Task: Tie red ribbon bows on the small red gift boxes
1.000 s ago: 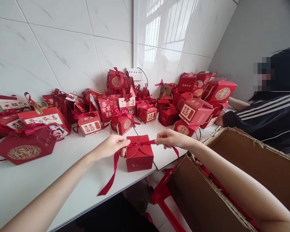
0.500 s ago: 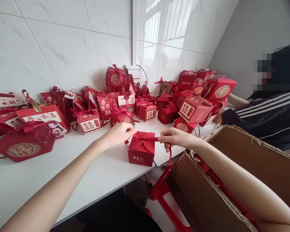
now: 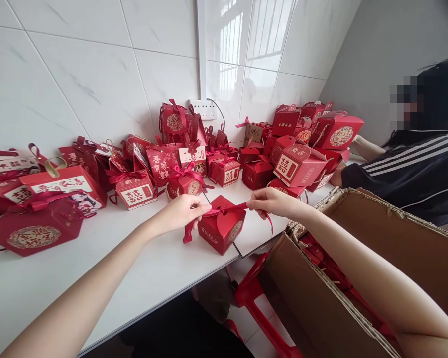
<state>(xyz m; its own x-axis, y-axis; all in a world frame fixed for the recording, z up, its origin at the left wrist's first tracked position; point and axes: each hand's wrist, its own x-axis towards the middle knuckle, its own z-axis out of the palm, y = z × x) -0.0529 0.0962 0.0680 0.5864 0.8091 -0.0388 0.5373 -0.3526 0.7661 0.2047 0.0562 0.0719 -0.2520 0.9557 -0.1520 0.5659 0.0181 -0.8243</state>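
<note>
A small red gift box (image 3: 218, 231) with gold print stands on the white table near its front edge, its top flaps folded in. A red ribbon (image 3: 230, 208) runs across its top. My left hand (image 3: 186, 211) pinches the ribbon at the box's left, and a loose tail hangs below the fingers. To the right, my right hand (image 3: 271, 201) pinches the ribbon's other side, its end dangling beneath. Between both hands the ribbon looks stretched. Just behind the box sits another red box (image 3: 186, 185) topped with a ribbon bow.
Many red gift boxes (image 3: 136, 191) line the wall, stacked at the right (image 3: 300, 161). An open cardboard carton (image 3: 302, 288) holding red items rests at the right, by a red plastic stool (image 3: 259, 313). A power strip (image 3: 202, 110) is on the wall. A person (image 3: 414, 164) sits at the far right.
The small gift box has turned, so a second side with a round gold pattern now shows. The left ribbon tail has come into view, and my right hand has risen slightly.
</note>
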